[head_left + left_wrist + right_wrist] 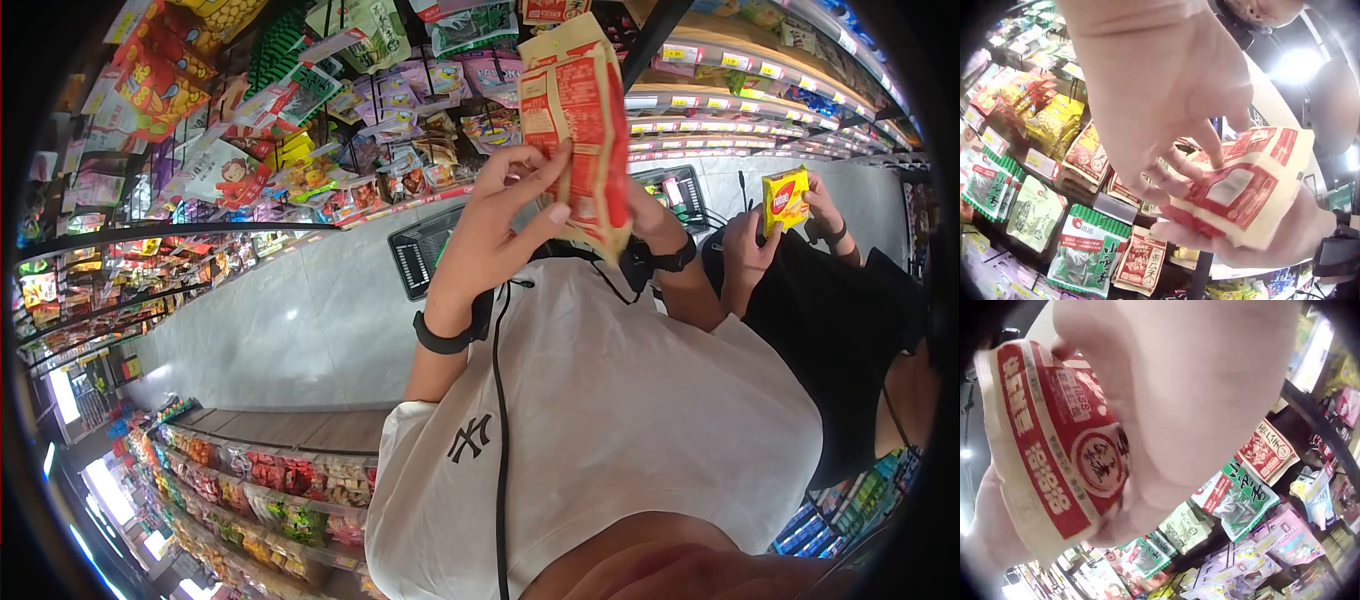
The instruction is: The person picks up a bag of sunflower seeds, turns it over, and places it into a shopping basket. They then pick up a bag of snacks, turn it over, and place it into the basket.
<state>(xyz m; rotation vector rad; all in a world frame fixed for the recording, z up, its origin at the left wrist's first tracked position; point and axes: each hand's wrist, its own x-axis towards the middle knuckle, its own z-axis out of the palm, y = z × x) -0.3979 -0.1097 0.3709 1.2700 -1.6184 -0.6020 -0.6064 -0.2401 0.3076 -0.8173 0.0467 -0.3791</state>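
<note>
"Red and cream printed film is what the red packet (580, 130) looks made of. It's a flat pouch with crimped edges, held up at chest height in front of the snack shelves (330, 120)."

"And the grips on it?"

"The left hand (500, 225) pinches its near edge, thumb on the face and fingers (1209, 145) curled onto the printed side. The right hand (645, 212) is closed round it from behind, palm under the back."

"How would it handle?"

"Light and soft, most likely. The film bows across the palm in the left wrist view, and it looks glossy, so it could slide. The sealed seams seem the firmest place to take hold, since squeezing the middle may crush what is inside."

"Anything else nearby?"

"Green bags (1088, 250) hang on pegs, a dark basket (420, 255) shows beyond the hands, and another person holds a yellow packet (785, 198)."
</note>
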